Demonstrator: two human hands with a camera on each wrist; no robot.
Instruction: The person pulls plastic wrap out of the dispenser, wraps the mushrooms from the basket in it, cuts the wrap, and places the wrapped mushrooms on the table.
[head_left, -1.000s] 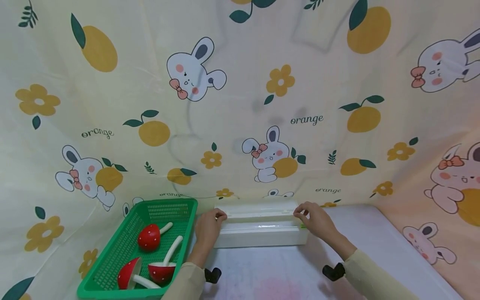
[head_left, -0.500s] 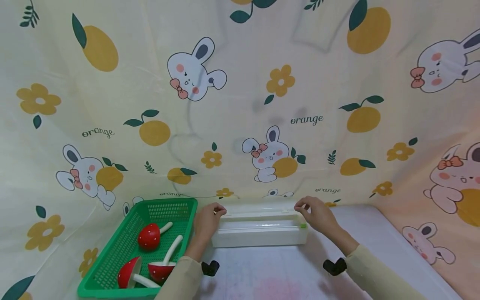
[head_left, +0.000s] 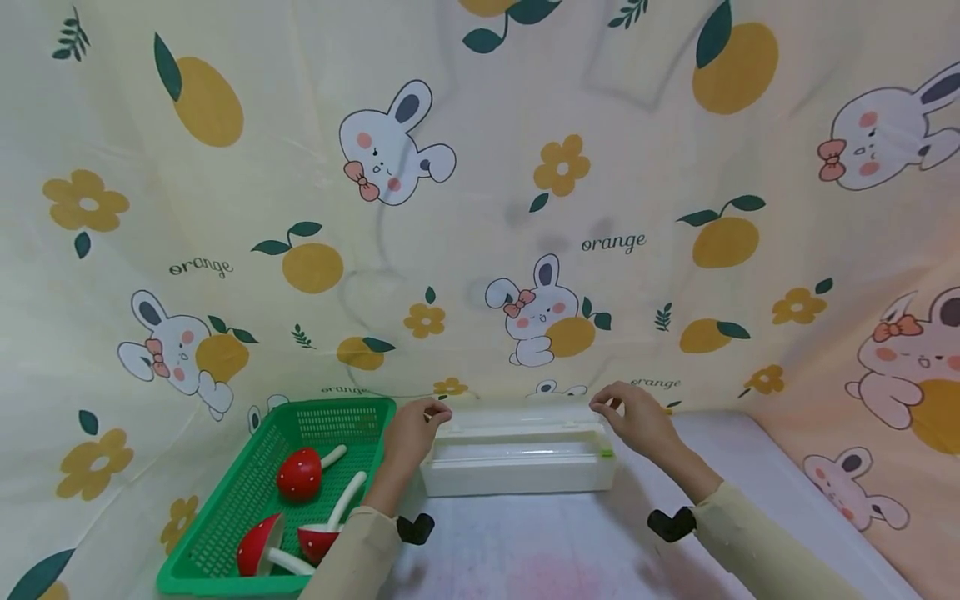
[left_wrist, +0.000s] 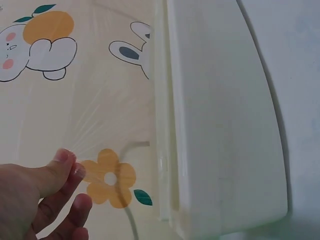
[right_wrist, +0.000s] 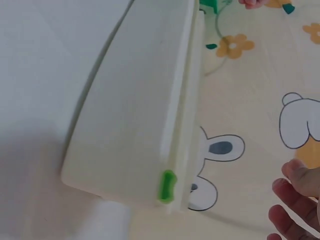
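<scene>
A long white cling film dispenser (head_left: 517,479) lies on the table with its lid raised, and a green slider (right_wrist: 167,186) sits at its right end. From it a sheet of clear cling film (left_wrist: 90,125) stretches up, its creases fanning out from my left fingertips in the left wrist view. My left hand (head_left: 409,433) pinches the film's left corner between thumb and forefinger, above the dispenser's left end. Over the right end, my right hand (head_left: 639,423) pinches the other corner, thumb against forefinger; the film there is barely visible in the right wrist view.
Left of the dispenser stands a green mesh basket (head_left: 225,585) holding toy mushrooms, among them a whole red cap (head_left: 300,473) and a tipped one (head_left: 258,546). A printed cloth (head_left: 480,208) hangs right behind the dispenser. The white table (head_left: 720,483) extends to the right.
Both hands have risen and moved a little away from the dispenser, drawing the film upward. More of the dispenser's opening and the green slider now shows.
</scene>
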